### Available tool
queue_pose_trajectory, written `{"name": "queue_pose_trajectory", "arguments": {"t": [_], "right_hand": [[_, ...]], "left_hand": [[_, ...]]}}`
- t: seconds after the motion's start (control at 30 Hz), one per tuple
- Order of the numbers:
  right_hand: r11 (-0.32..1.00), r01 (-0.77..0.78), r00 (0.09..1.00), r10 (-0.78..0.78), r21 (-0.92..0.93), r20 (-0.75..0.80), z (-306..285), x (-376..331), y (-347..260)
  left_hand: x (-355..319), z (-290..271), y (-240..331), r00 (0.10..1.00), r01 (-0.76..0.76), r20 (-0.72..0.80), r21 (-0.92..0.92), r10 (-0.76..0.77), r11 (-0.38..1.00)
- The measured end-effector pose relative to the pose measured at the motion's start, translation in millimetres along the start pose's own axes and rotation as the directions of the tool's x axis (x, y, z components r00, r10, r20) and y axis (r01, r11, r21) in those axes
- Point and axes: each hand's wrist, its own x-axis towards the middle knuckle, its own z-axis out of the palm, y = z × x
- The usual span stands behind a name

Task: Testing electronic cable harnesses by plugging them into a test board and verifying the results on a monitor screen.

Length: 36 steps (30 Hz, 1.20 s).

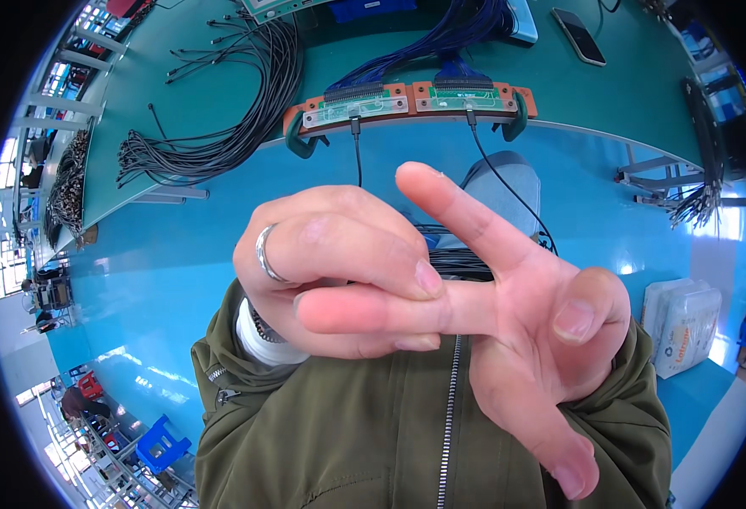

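Note:
My left hand (335,246), with a silver ring on one finger, pinches a finger (364,310) of my right hand between its own fingers. My right hand (530,310) holds no object; its palm shows and its other fingers are spread, one up and one down, with one bent toward the palm. Both hands are in front of my green zipped jacket (373,424), short of the bench. Beyond them, two black cables hang from two green test boards (355,109) on an orange mount, and one passes behind my right hand.
A green bench (220,102) carries a large bundle of black cables (267,93), dark blue wiring (428,51) and a phone (578,36). Dark green clamps (515,123) stick out at its front edge. A grey stool (508,191) stands below; a wrapped white package (682,327) sits at right.

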Motion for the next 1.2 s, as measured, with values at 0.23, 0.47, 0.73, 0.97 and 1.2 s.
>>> {"name": "queue_pose_trajectory", "arguments": {"t": [0.23, 0.47, 0.73, 0.97, 1.2], "right_hand": [[0.997, -0.017, 0.999, 0.015, -0.074, -0.038, 3.3, -1.6, 0.4], [0.987, 0.002, 0.999, -0.008, -0.158, -0.039, 3.0, -0.8, 2.2], [0.969, 0.004, 0.999, -0.017, -0.245, -0.047, 2.5, 0.6, 4.8], [0.955, -0.005, 0.998, -0.016, -0.297, -0.067, 1.7, -1.3, 4.7], [0.927, -0.049, 0.996, 0.017, -0.372, -0.089, 3.7, -5.1, -11.5]], "left_hand": [[-2.6, -0.9, 1.1, 1.000, -0.006, 0.002, -0.010, 0.006, 1.000], [-2.8, -5.3, 0.3, 0.999, -0.003, 0.047, -0.017, 0.004, 1.000], [-5.2, -5.7, -0.1, 0.998, -0.021, 0.054, -0.062, 0.024, 0.998], [-7.8, -7.5, -1.0, 0.998, -0.014, 0.054, -0.071, 0.018, 0.997], [1.9, -8.3, -8.7, 0.990, -0.028, 0.138, -0.027, 0.031, 0.999]]}}
